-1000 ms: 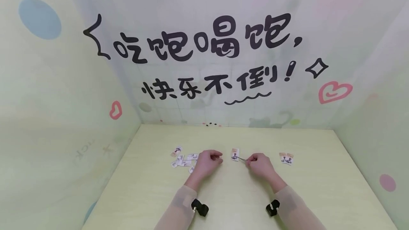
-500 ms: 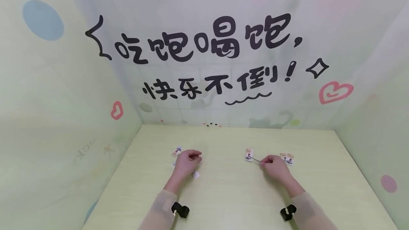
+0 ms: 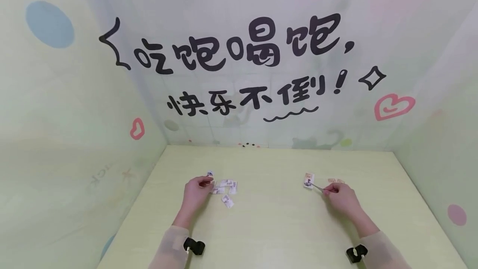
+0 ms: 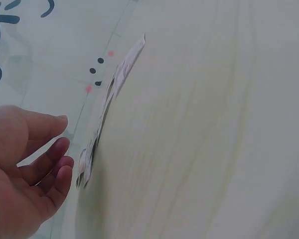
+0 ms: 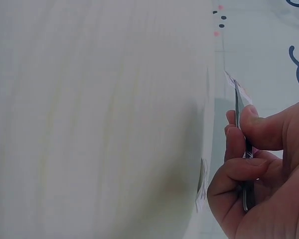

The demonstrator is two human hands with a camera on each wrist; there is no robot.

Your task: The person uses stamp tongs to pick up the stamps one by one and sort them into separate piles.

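Observation:
My right hand (image 3: 344,199) pinches a pair of metal tweezers (image 5: 248,172) between thumb and fingers. Their tips grip a small white paper card (image 3: 309,176) with an orange band and a dark figure; in the right wrist view the card (image 5: 231,79) is held up off the tabletop. Two similar orange-topped cards (image 3: 332,180) lie just beyond that hand, partly hidden by it. My left hand (image 3: 196,197), fingers loosely bent and holding nothing, hovers at a loose group of pale printed cards (image 3: 225,183), covering part of it. The left wrist view shows these cards (image 4: 102,117) edge-on, slightly curled.
A pale wooden table (image 3: 261,227) extends between printed cloth walls, the back wall (image 3: 242,132) meeting its far edge. One pale card (image 3: 227,201) lies a little in front of the left group. Black wrist cameras (image 3: 194,246) sit on both sleeves.
My right hand has carried the card in the tweezers rightward, toward the two orange-topped cards. My left hand has moved left, from right of the pale cards to their left side.

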